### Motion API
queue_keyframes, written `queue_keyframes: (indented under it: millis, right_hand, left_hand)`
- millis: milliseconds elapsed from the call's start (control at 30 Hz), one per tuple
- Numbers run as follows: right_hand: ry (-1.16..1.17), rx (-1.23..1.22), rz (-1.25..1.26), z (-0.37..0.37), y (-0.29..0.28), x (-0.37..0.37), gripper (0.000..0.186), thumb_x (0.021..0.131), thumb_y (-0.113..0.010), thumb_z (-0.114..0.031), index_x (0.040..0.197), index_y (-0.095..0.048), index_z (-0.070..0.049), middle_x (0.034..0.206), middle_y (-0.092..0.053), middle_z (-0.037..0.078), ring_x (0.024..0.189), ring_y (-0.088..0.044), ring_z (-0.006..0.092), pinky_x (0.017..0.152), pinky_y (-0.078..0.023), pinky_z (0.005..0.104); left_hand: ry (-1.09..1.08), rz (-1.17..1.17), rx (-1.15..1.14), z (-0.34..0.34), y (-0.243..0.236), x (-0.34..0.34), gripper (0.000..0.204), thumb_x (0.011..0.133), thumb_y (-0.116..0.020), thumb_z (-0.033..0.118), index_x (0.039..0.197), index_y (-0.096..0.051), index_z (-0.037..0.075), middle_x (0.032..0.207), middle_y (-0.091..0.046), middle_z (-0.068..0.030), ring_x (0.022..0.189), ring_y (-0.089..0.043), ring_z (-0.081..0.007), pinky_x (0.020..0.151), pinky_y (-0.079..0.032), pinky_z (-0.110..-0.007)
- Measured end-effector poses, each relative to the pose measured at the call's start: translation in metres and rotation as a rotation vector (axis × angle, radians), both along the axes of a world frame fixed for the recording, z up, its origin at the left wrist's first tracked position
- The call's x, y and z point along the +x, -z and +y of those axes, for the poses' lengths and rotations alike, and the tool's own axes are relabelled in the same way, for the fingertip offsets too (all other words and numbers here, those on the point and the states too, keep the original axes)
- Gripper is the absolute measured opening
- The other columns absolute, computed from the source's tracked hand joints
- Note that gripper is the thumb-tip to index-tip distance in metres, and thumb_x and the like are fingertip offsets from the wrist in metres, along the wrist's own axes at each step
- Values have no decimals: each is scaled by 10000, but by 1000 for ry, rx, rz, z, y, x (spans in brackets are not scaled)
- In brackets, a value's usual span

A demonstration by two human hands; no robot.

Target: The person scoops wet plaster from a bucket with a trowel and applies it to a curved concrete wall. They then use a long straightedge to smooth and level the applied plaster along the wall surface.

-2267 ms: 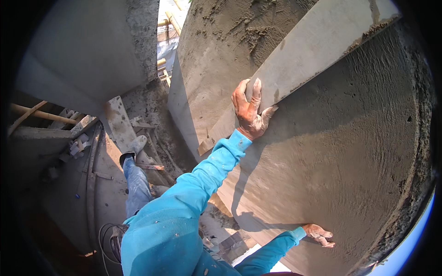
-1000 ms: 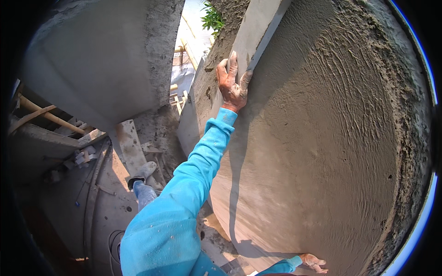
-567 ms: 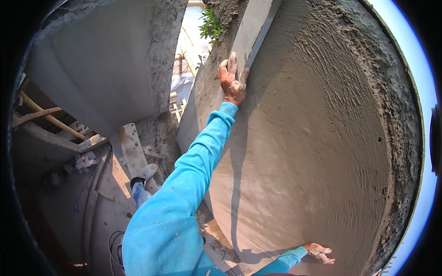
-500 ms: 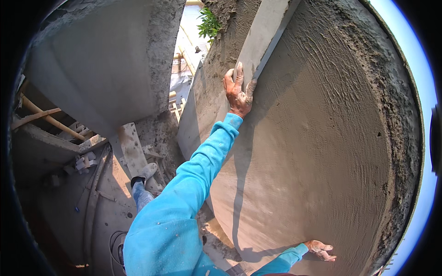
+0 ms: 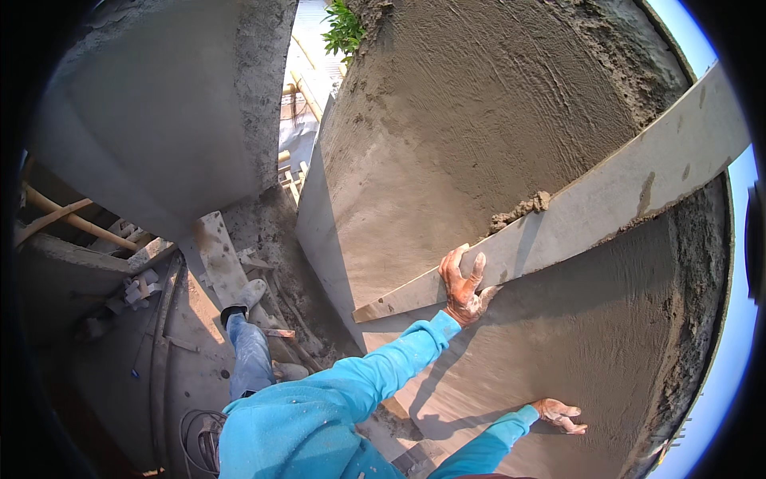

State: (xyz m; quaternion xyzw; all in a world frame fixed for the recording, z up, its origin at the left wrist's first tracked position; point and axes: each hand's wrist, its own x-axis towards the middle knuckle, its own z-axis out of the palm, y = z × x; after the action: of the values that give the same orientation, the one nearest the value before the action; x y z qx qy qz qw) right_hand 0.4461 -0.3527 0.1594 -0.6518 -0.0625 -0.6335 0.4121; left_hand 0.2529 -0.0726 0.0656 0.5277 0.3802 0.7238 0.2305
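A long pale straightedge (image 5: 594, 195) slants across a wall of wet grey-brown plaster (image 5: 459, 104), its low end at the wall's left edge and its high end beyond the right rim. My left hand (image 5: 464, 289) grips it near the low end, fingers over its face and thumb beneath. A lump of mortar (image 5: 523, 211) sits along the board's upper edge. Below, my right hand (image 5: 558, 415) holds nothing; its fingers are apart, close to the plaster, though contact cannot be made out.
A smooth grey concrete panel (image 5: 171, 104) stands at the left. Between it and the wall a gap shows bamboo poles (image 5: 307, 96) and a green plant (image 5: 343, 32). A stained plank (image 5: 223, 255) lies beside my foot (image 5: 253, 294). Coiled cable (image 5: 195, 435) rests at the lower left.
The straightedge has swung from steep to a shallower slant across the wall. My left hand has moved down and right with it. Mortar now shows on its upper edge. My right hand has barely moved.
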Motion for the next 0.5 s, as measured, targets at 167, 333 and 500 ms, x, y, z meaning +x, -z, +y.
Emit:
queue_keyframes:
  millis: [167,333,500]
  right_hand:
    - [4,-29,-4,3,3,-8,651,1018,-446,-430,1467,-289,13,1556,-184,257,1442,-240,404,1136,-300,530]
    - [40,-8,52,12,-2,-18,682,1020,-376,-461,1507,-221,-10,1566,-180,229,1457,-219,381,1169,-286,528]
    - [97,-28,41,24,6,-19,679,1020,-376,-457,1506,-224,-9,1566,-182,231,1456,-221,383,1168,-284,528]
  left_hand:
    - [-111,36,-20,99,0,-36,707,927,-617,517,1493,-447,129,1392,-423,-259,1246,-434,-405,1047,-335,-524]
    - [-142,-37,-44,199,-16,-84,717,919,-611,550,1457,-493,91,1319,-461,-235,1185,-461,-387,1037,-345,-502]
    - [-180,-52,-22,273,-15,-112,731,919,-611,553,1467,-481,87,1271,-473,-200,1170,-460,-357,1030,-350,-474]
